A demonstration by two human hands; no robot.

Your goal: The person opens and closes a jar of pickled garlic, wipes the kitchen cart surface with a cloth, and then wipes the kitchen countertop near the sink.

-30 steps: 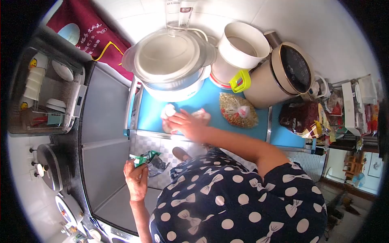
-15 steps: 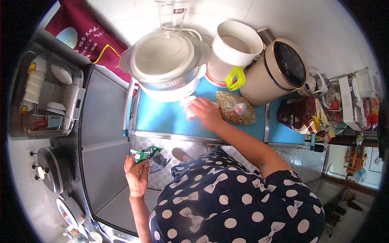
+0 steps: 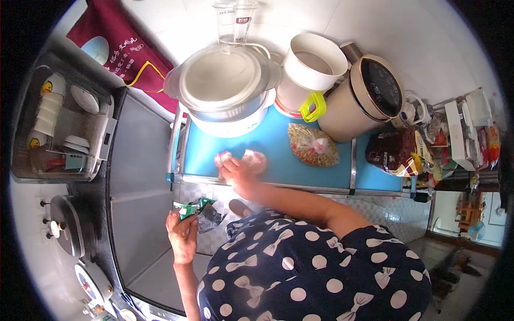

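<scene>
My left hand (image 3: 183,235) is closed on a green packet (image 3: 186,210), held beyond the front edge of the blue-topped table. Dark, crumpled plastic (image 3: 210,218) hangs beside that packet. Over the table's front part, my right hand (image 3: 239,175) has its fingers closed on a small pink-and-white plastic bag (image 3: 223,158). Just to the right of those fingers lies a second pink-and-white bag (image 3: 254,159), partly behind the hand. Farther right on the blue top (image 3: 278,147) rests a knotted clear bag of mixed grains or beans (image 3: 313,145).
Along the wall stand a lidded steamer pot (image 3: 222,80), a white container (image 3: 310,64) with a lime-green handle and a beige rice cooker (image 3: 364,96). A dark red package (image 3: 396,152) sits at the right. On the left are a dish rack (image 3: 69,123) and grey panels (image 3: 139,144).
My right hand has moved left and toward the table's front edge, and the pink-and-white bags now lie nearer that edge. My left hand still holds the green packet.
</scene>
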